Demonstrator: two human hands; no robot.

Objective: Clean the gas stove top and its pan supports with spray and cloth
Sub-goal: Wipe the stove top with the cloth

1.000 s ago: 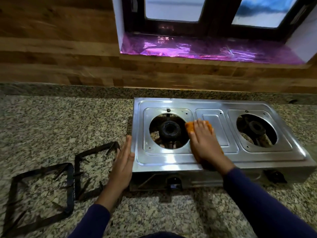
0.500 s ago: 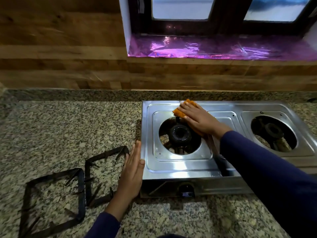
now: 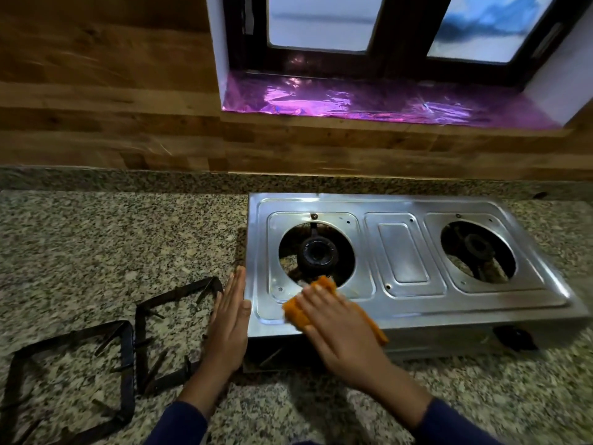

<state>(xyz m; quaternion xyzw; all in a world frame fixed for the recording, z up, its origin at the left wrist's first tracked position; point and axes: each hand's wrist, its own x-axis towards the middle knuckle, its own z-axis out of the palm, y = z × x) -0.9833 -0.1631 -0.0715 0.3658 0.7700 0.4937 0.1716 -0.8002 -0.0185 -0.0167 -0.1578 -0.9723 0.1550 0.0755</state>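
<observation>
Right hand [image 3: 340,329] presses orange cloth [image 3: 296,311] onto stove [image 3: 465,303].

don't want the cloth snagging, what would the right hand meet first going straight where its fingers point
The right hand would probably reach the round burner opening first, then the left burner.

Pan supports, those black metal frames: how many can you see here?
2. Both lie on the granite counter, left of the stove: one pan support beside the left hand, the other pan support farther left. None sits on the stove.
</observation>
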